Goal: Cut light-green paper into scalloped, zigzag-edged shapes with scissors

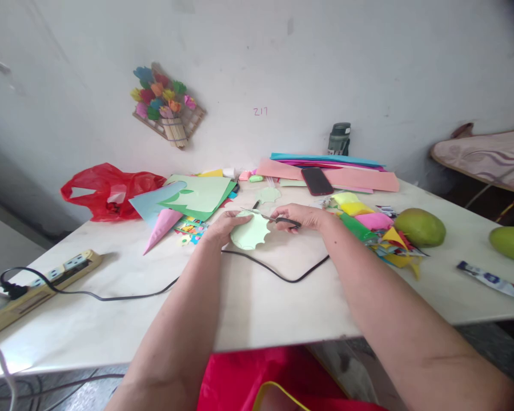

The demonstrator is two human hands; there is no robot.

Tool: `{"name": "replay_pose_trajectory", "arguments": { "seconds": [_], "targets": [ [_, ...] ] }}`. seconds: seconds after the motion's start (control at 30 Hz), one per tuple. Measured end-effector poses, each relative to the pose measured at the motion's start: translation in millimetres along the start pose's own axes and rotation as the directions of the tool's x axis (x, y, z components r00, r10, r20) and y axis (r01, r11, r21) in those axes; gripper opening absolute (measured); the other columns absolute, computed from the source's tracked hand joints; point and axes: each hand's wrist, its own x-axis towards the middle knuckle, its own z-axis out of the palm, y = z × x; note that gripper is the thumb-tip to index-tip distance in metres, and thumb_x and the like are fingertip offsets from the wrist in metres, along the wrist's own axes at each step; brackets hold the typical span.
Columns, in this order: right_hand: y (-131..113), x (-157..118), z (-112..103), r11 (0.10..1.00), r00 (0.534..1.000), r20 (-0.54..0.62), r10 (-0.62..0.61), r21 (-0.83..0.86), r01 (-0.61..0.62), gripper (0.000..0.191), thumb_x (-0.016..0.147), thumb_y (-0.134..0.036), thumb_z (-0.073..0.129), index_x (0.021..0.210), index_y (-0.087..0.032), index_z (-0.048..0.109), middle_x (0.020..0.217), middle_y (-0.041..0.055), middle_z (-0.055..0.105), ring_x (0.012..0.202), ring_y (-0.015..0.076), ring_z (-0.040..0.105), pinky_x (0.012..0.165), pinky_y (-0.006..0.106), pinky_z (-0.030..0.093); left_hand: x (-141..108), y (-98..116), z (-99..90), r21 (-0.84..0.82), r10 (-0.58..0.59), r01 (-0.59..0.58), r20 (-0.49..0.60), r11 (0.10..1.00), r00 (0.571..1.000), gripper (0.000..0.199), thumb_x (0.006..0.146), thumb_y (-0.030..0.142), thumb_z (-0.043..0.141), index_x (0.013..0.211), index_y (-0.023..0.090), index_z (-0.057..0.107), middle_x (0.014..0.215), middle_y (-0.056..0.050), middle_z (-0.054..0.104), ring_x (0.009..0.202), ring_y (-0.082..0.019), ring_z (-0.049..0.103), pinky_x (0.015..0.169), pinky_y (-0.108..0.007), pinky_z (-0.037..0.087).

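My left hand (223,226) pinches the left edge of a pale green round paper (249,233) with a scalloped right side. Closed around the black handles of a pair of scissors (288,221) is my right hand (298,217). The scissor blades point left and lie along the paper's upper edge. Just behind them, a second pale green scalloped piece (268,194) lies on the table. A black cable (291,281) runs across the table in front of the paper.
Green sheets (209,194), a pink cone (163,228) and a red bag (111,191) lie left. A phone (317,181) rests on coloured paper behind. Clay packets (374,221), paper scraps, green fruit (420,227) and a tube (492,279) are right. A power strip (38,291) sits far left.
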Motion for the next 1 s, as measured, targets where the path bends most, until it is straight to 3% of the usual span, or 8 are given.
{"name": "replay_pose_trajectory", "arguments": {
  "seconds": [0.2, 0.53, 1.0],
  "targets": [
    [1.2, 3.9, 1.8, 0.992, 0.999, 0.044, 0.007, 0.123, -0.012, 0.026, 0.064, -0.025, 0.065, 0.087, -0.014, 0.06, 0.053, -0.0044, 0.051, 0.039, 0.0045, 0.04, 0.033, 0.016, 0.029, 2.3, -3.0, 0.0, -0.005, 0.004, -0.004, 0.003, 1.0, 1.0, 0.025, 0.059, 0.024, 0.074, 0.078, 0.009, 0.066, 0.074, -0.01, 0.069, 0.063, -0.019, 0.064, 0.061, -0.03, 0.052],
    [-1.8, 2.0, 3.2, 0.984, 1.0, -0.005, 0.003, 0.18, -0.002, 0.022, 0.063, -0.012, 0.056, 0.085, -0.013, 0.06, 0.056, -0.0028, 0.055, 0.04, 0.0048, 0.042, 0.034, 0.017, 0.028, 0.3, -2.2, 4.3, -0.051, 0.045, -0.042, 0.058, 0.998, 0.997, 0.03, 0.06, 0.023, 0.074, 0.085, 0.009, 0.064, 0.074, -0.01, 0.068, 0.064, -0.019, 0.064, 0.063, -0.029, 0.051],
    [-5.4, 1.0, 7.0, 0.977, 0.999, -0.036, 0.011, 0.214, -0.003, 0.021, 0.066, -0.023, 0.06, 0.085, -0.013, 0.058, 0.05, -0.0034, 0.053, 0.039, 0.0053, 0.04, 0.036, 0.018, 0.027, 5.5, -7.1, 1.8, -0.081, 0.067, -0.065, 0.021, 0.995, 0.998, 0.026, 0.059, 0.024, 0.074, 0.077, 0.008, 0.066, 0.069, -0.01, 0.067, 0.062, -0.018, 0.063, 0.062, -0.029, 0.05]
  ]
}}
